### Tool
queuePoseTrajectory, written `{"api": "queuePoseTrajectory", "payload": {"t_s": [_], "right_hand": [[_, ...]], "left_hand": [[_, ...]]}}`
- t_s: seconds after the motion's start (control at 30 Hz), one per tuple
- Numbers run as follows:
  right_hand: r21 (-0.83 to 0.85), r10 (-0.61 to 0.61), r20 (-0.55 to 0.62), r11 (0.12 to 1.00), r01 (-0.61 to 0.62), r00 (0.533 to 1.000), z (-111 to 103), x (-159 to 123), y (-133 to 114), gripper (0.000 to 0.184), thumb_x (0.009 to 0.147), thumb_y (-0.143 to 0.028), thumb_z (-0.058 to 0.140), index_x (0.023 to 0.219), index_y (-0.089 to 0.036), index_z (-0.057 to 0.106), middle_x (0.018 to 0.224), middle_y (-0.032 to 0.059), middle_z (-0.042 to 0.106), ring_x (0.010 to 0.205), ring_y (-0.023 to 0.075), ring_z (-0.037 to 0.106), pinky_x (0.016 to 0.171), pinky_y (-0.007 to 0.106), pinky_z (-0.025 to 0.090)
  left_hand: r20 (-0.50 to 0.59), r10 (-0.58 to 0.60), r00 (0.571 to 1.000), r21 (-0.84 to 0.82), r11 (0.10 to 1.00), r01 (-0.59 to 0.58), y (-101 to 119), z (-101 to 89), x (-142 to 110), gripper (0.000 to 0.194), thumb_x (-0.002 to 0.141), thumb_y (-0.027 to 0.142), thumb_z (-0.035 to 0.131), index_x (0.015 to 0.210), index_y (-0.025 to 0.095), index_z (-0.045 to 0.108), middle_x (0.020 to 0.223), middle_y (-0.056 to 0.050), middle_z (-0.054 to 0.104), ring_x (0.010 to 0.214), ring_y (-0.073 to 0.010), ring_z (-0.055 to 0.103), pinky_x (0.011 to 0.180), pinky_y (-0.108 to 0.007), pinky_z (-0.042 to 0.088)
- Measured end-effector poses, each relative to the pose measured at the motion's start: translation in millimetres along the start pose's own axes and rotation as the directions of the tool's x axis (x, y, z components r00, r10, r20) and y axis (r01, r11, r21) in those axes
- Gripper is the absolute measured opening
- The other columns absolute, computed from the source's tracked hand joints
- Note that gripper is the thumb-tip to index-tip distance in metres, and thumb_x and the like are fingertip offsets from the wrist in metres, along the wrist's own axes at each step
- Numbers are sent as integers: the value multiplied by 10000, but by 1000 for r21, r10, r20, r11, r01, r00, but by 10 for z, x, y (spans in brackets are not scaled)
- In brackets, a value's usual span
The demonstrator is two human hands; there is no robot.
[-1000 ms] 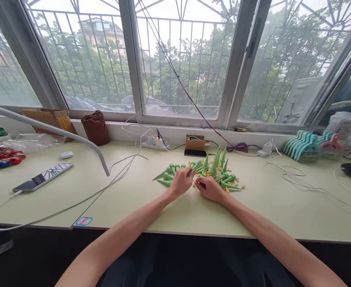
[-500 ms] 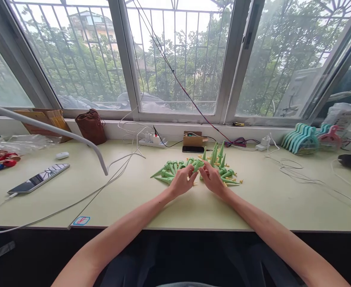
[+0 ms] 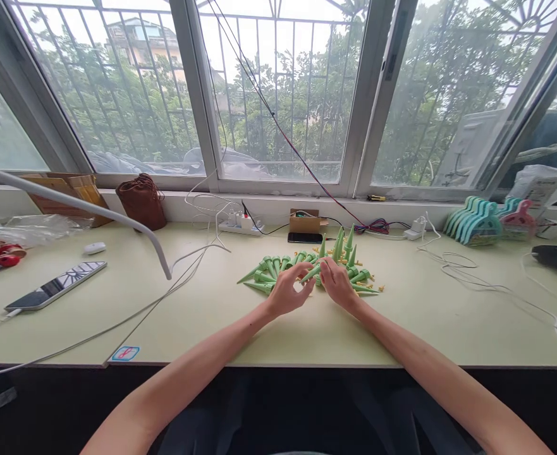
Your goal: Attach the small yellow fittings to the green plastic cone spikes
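Note:
A heap of green plastic cone spikes (image 3: 266, 272) and small yellow pieces lies on the pale green table (image 3: 306, 328) in front of me; a few cones stand upright at the back. My left hand (image 3: 287, 291) and my right hand (image 3: 337, 283) meet just above the heap. Between them is one green cone (image 3: 310, 273), lying sideways. My right fingers pinch its wide end, and my left thumb and fingers curl loosely round its tip.
A phone (image 3: 55, 285) on a cable lies at the left, under a bent white lamp arm (image 3: 93, 212). A brown pouch (image 3: 140, 201), a power strip (image 3: 240, 222) and a small box (image 3: 305, 222) line the sill. Teal hangers (image 3: 477, 221) and loose white cables (image 3: 491, 281) are at the right.
Both hands rose from the table surface and came together over the heap. A green cone is now held between them where earlier they rested beside the pile.

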State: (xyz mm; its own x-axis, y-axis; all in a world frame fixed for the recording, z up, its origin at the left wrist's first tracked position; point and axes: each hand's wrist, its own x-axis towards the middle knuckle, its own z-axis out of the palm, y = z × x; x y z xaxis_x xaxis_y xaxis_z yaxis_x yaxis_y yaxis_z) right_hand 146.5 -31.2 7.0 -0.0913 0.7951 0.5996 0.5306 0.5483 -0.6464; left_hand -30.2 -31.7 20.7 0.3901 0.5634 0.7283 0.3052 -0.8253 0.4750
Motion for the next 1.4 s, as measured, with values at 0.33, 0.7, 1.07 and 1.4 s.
{"api": "queuePoseTrajectory", "payload": {"t_s": [0.33, 0.7, 1.07, 1.4], "right_hand": [[77, 11, 179, 997, -26, 984, 26, -26, 42, 609, 999, -598, 213, 578, -209, 420, 477, -17, 454, 466, 120, 437, 583, 270, 389], [13, -103, 205, 995, 103, 973, 3, -40, 1, 502, 1034, -429, 258, 638, -196, 462, 544, -23, 484, 514, 114, 437, 602, 258, 363], [-258, -238, 382, 900, 350, 893, 45, -94, -13, 139, 892, -274, 599, 973, -175, 653, 756, 16, 631, 641, 123, 537, 638, 234, 376], [-534, -90, 467, 764, 362, 880, 87, -72, -22, 179, 948, -229, 488, 1041, -187, 635, 927, 63, 656, 715, 148, 595, 625, 241, 367]], "left_hand": [[67, -6, 998, -4, 1000, 6, -101, 1, 46, 208, 951, 343, 503, 957, 197, 651, 853, -52, 648, 687, -135, 579, 656, -271, 481], [-70, -90, 993, 53, 994, 93, -155, -18, 102, 212, 970, 343, 438, 877, 185, 542, 861, -45, 583, 753, -147, 554, 698, -281, 468], [-226, -66, 972, 89, 992, 88, -201, -13, 112, 165, 974, 297, 425, 982, 185, 546, 969, -73, 569, 753, -143, 568, 686, -286, 509], [-193, -50, 980, 73, 995, 65, -145, 7, 93, 82, 949, 257, 477, 941, 189, 523, 974, -42, 606, 563, -71, 500, 572, -239, 462]]}}
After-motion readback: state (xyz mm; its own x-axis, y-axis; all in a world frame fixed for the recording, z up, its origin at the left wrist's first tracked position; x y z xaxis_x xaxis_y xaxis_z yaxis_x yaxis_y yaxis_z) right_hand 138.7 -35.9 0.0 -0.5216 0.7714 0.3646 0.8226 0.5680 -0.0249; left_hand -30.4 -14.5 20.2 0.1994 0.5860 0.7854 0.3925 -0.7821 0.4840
